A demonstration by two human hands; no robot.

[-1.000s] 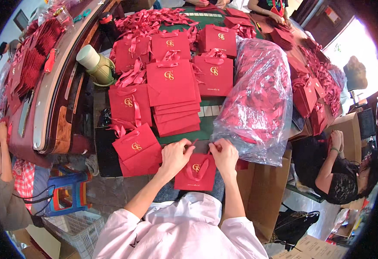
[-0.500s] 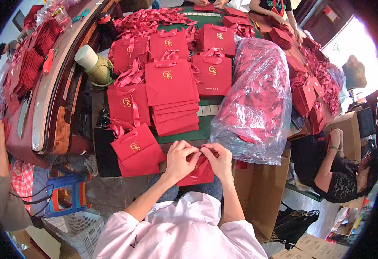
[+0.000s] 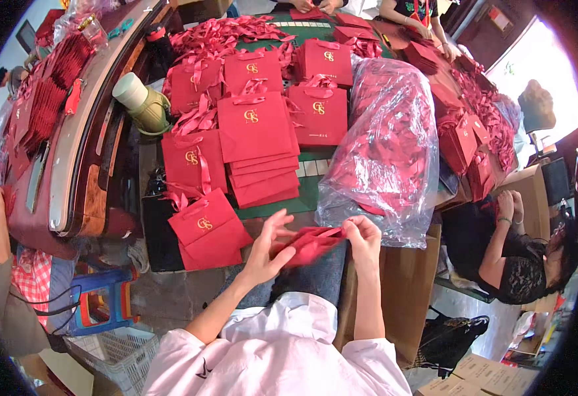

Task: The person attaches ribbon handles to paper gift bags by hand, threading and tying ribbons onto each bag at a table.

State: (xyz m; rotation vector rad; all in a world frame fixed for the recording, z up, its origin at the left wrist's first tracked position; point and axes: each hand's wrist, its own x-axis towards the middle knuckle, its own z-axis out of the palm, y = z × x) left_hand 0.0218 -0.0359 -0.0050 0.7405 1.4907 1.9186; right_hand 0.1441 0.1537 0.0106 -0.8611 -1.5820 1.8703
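A small red paper gift bag [image 3: 310, 247], blurred by motion, is tilted above my lap. My right hand [image 3: 364, 241] pinches it by its upper right corner with thumb and fingers. At the bag's left side is my left hand [image 3: 260, 256], its fingers spread apart; whether it touches the bag I cannot tell. Just beyond my hands, a stack of red gift bags [image 3: 252, 129] with gold lettering lies on the green table. A smaller pile of bags [image 3: 211, 231] sits at the near left edge, its ribbon handles loose.
To the right lies a clear plastic sack [image 3: 385, 145] full of red bags or ribbons. A green jug with a pale lid [image 3: 142, 102] stands at the left. Beside my right leg is a cardboard box [image 3: 395, 290]. Co-workers sit around, one at the right [image 3: 500, 244]. A blue stool [image 3: 101, 290] is lower left.
The bag has been lifted and tilted from upright over my lap. My left hand has opened away from its top edge, while the right has moved slightly right, still pinching.
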